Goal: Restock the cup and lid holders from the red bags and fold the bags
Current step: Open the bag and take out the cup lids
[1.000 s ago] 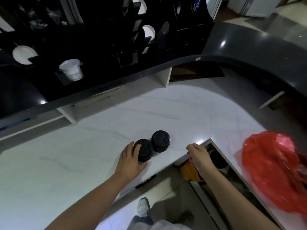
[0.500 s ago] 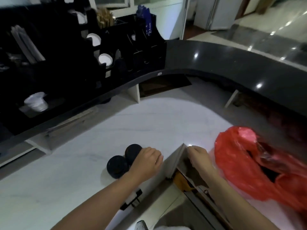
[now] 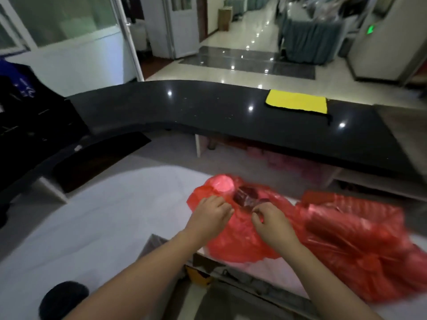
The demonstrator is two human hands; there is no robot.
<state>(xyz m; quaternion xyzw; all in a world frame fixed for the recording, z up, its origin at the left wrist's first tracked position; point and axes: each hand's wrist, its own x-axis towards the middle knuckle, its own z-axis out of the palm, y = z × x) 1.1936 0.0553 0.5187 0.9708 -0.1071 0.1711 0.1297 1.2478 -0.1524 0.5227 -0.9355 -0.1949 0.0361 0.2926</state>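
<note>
On white counter [image 3: 92, 215], red bag [image 3: 242, 239] mouth facing away

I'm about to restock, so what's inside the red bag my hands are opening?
Through the mouth of the red bag something dark shows, too blurred to name. The plastic hides the rest.

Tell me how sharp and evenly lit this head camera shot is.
Head view: motion blur smears the red bag and both hands, left hand, right hand; ceiling lights glare as bright dots on the black counter; wide-angle distortion bends its edge; the left side stays dim.
</note>
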